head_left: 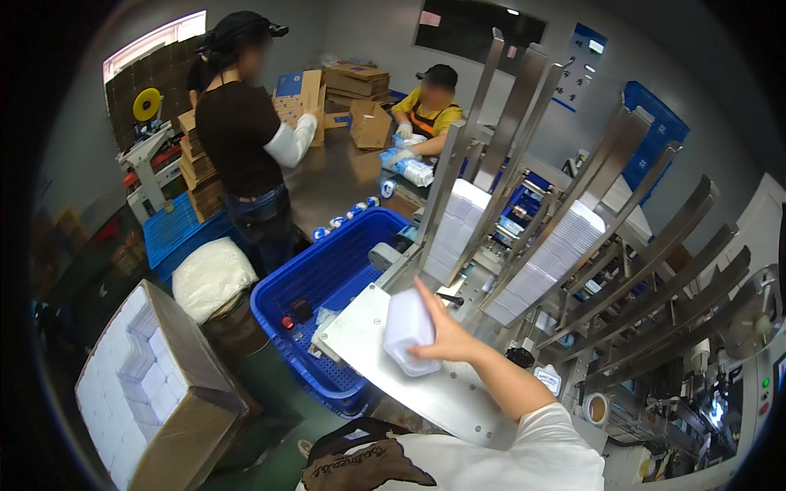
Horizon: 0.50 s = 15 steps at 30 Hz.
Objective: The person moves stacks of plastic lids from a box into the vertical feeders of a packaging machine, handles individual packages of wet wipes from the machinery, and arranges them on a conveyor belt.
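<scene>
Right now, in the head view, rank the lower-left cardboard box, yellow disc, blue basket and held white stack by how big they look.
1. Cardboard box
2. Blue basket
3. White stack, in the right hand
4. Yellow disc, though farther away

In your right hand (449, 333), over the metal plate (359, 330), is a tray stack (407, 327). Ahead and to its right, two more stacks (458, 225) stand between upright guide rails (602, 155). Left of the plate sits a basket (327, 254); farther left, a carton (192, 421) holding trays (135, 380). Beyond the basket, a co-worker (237, 135) stands beside a worktable (332, 184).
</scene>
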Available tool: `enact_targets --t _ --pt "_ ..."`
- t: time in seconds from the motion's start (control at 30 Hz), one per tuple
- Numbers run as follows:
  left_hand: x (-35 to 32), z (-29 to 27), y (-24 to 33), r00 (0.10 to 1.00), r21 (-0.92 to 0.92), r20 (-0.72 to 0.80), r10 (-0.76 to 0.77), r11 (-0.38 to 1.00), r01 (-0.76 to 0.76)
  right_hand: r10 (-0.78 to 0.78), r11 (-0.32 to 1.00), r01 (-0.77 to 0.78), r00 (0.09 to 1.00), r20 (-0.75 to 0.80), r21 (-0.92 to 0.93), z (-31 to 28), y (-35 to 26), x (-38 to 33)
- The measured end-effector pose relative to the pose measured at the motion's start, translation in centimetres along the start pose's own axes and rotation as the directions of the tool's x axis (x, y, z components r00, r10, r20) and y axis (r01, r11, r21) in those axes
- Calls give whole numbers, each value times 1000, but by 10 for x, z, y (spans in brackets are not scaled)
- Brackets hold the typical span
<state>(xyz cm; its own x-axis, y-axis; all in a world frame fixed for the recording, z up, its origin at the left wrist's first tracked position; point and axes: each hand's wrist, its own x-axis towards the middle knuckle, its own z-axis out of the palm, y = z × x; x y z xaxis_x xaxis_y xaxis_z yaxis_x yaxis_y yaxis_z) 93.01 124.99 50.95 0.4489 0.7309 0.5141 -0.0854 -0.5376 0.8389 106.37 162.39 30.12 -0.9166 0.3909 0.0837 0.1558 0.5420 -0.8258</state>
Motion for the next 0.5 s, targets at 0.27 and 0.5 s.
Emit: enact_targets --t 0.27,0.5 --pt "-8 -43 -170 737 775 -631 242 172 608 -72 610 117 993 -92 784 53 -47 40" --pt "5 -51 -212 767 814 -580 273 170 555 -180 696 345 933 -311 630 71 -64 42"
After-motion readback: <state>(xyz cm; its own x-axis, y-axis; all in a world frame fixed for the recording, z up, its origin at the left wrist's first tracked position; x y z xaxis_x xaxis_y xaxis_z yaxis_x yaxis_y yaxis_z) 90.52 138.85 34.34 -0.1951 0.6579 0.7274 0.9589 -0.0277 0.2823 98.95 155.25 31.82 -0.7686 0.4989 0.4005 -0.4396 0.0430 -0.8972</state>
